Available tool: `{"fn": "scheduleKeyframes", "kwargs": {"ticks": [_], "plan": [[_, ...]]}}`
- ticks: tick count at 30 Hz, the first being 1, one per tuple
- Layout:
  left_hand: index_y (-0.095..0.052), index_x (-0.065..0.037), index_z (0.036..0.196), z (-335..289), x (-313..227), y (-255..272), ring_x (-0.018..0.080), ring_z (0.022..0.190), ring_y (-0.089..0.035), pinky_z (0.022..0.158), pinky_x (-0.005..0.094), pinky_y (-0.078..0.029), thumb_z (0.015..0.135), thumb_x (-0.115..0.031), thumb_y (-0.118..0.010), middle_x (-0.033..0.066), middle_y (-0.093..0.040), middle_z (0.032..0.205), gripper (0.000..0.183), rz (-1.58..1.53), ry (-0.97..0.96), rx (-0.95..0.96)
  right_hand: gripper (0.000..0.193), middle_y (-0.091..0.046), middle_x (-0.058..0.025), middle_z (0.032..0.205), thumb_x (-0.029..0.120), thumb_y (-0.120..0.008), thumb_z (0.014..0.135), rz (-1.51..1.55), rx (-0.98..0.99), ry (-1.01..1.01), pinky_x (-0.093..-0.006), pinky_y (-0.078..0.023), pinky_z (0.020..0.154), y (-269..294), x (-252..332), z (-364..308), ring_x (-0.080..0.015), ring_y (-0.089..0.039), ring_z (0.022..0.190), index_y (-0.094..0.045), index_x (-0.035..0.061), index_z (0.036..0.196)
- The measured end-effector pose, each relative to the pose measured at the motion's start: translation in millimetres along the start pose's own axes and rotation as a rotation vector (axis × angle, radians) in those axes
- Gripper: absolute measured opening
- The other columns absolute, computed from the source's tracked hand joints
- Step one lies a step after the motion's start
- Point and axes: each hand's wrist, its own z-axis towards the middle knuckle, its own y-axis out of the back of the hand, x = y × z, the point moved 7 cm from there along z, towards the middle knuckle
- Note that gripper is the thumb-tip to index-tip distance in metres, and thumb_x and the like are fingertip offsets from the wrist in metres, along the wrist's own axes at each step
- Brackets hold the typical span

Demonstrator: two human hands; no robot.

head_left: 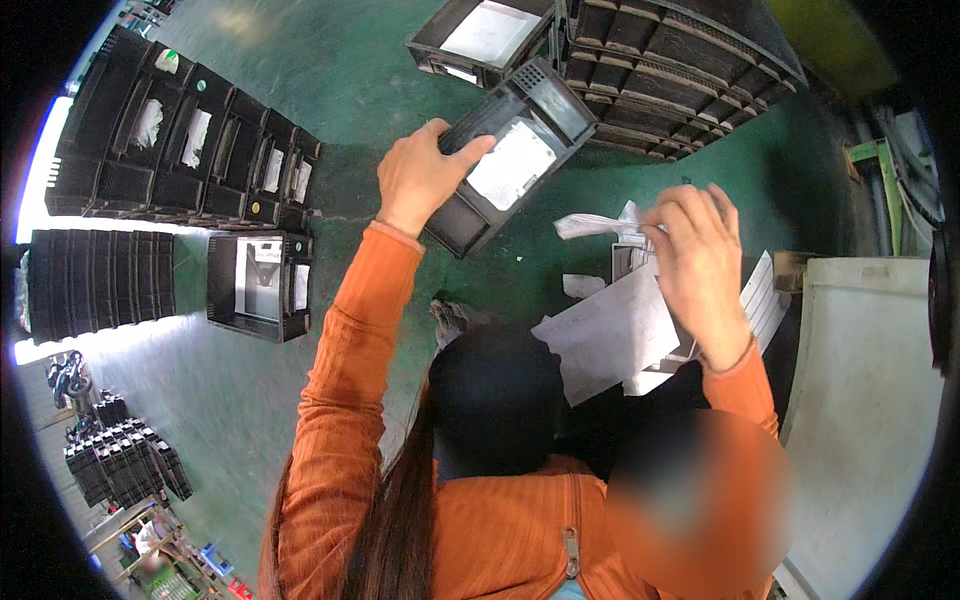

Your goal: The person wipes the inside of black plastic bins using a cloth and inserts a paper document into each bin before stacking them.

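Note:
My left hand (415, 180) grips the edge of a black plastic crate (460, 225), thumb over the rim. The crate is held tilted, and a white paper sheet (515, 165) lies against it. To the right, my right hand (695, 265) has its fingers curled, with thumb and forefinger pinching a crumpled paper slip (590, 226). Below that hand, a large creased sheet (615, 330) and further papers (765, 300) lie over something mostly hidden. A small paper piece (583, 286) shows beside them.
A stack of black crates (680, 75) stands ahead, beside a crate with white paper (450, 60). At left are taller crate stacks (180, 140) and a single crate (260, 325) on the green floor (350, 90). A pale cabinet-like surface (870, 400) borders my right.

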Motion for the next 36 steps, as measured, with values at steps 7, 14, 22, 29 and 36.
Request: {"fn": "scheduleKeyframes", "kwargs": {"ticks": [7,14,22,29,36], "plan": [[-0.059,0.002,0.109,1.5,-16.1,-12.1,0.0352,0.090,-0.062,0.079,0.0419,-0.047,0.068,-0.065,-0.058,0.0223,-0.064,0.094,0.078,0.008,0.001,0.035,0.016,-0.056,-0.0078,0.085,0.012,-0.068,0.070,-0.151,0.738,-0.161,-0.0415,-0.049,0.068,-123.8,-83.9,-73.5,-0.0268,-0.062,0.077,-0.058,0.0053,0.081],[-0.062,0.000,0.104,-5.8,-14.8,-14.0,0.0354,0.090,-0.062,0.076,0.0394,-0.048,0.068,-0.065,-0.060,0.0228,-0.064,0.093,0.074,0.011,-0.001,-0.020,0.032,-0.052,-0.0074,0.088,0.020,-0.072,0.068,0.387,0.076,-0.070,-0.0386,-0.048,0.065,-94.2,8.7,17.8,-0.0285,-0.059,0.079,-0.053,0.0102,0.092],[-0.060,0.003,0.106,1.5,-8.9,-9.6,0.0362,0.087,-0.063,0.077,0.0427,-0.048,0.068,-0.064,-0.059,0.0241,-0.064,0.089,0.077,0.012,-0.027,-0.030,0.016,-0.053,-0.0054,0.081,0.012,-0.064,0.073,0.386,-0.207,0.001,-0.0366,-0.047,0.066,-118.3,41.6,26.6,-0.0254,-0.056,0.078,-0.057,0.0089,0.086],[-0.060,0.003,0.104,-0.5,-16.1,-8.2,0.0364,0.084,-0.063,0.074,0.0429,-0.049,0.069,-0.062,-0.059,0.0241,-0.064,0.085,0.074,0.032,-0.055,-0.053,0.009,-0.054,-0.0073,0.080,0.010,-0.060,0.076,0.352,-0.224,-0.087,-0.0384,-0.046,0.063,-124.9,42.6,25.2,-0.0277,-0.056,0.075,-0.054,0.0082,0.082],[-0.061,0.002,0.104,-11.2,-30.4,-15.6,0.0360,0.084,-0.063,0.074,0.0418,-0.048,0.070,-0.061,-0.060,0.0233,-0.064,0.087,0.071,0.022,-0.031,-0.022,0.007,-0.054,-0.0114,0.078,0.005,-0.059,0.078,0.475,-0.302,-0.248,-0.0409,-0.046,0.063,-122.1,10.7,18.3,-0.0328,-0.056,0.073,-0.053,0.0057,0.081]]}}
